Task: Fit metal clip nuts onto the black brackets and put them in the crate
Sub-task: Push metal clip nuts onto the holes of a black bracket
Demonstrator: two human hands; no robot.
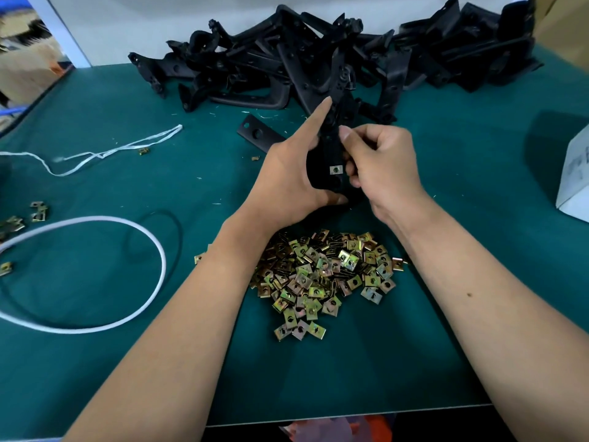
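Note:
A black bracket (328, 148) stands upright between my hands over the middle of the green table. My left hand (287, 177) grips its lower part from the left, index finger stretched up along it. My right hand (379, 164) pinches its right edge with curled fingers. One metal clip nut (336, 170) sits on the bracket near my right fingers. Just in front of my wrists lies a heap of brass-coloured clip nuts (322, 279). A big pile of black brackets (334, 55) fills the back of the table. No crate is in view.
A flat black plate (258, 134) lies left of my hands. A white cord loop (127, 301) and white string (105, 153) lie at the left, with several stray clip nuts (38, 212). A white box (577, 183) stands at the right edge. The table's front edge (350, 414) is close.

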